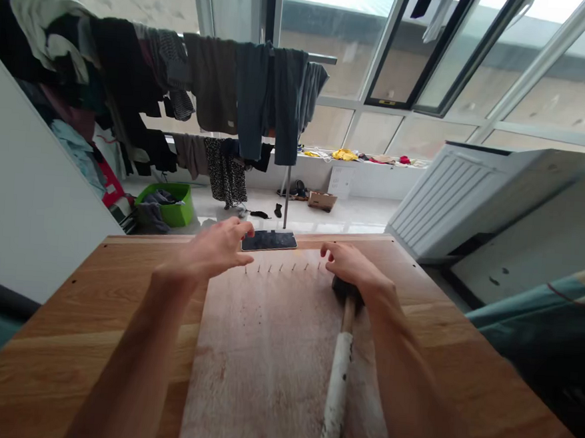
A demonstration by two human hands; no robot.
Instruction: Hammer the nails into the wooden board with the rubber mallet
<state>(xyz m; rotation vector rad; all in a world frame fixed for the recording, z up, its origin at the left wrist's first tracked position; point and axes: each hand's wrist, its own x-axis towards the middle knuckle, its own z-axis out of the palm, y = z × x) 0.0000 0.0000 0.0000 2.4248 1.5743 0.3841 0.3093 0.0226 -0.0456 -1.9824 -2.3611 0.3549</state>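
Observation:
A pale plywood board (268, 351) lies on a wooden table (64, 336). A row of several small nails (282, 267) stands along the board's far edge. My left hand (218, 247) hovers at the left end of the row, fingers bent and apart, holding nothing, just short of a black phone (269, 241). My right hand (349, 263) rests at the right end of the row with its fingers curled downward over the dark head of a hammer (337, 375). The hammer lies flat on the board, its taped white handle pointing toward me.
Beyond the table a drying rack (250, 102) holds dark clothes, with a green basket (170, 204) on the floor. White panels (464, 197) lean at the right, a white board (19, 180) at the left. Teal fabric (541, 316) lies at the table's right side.

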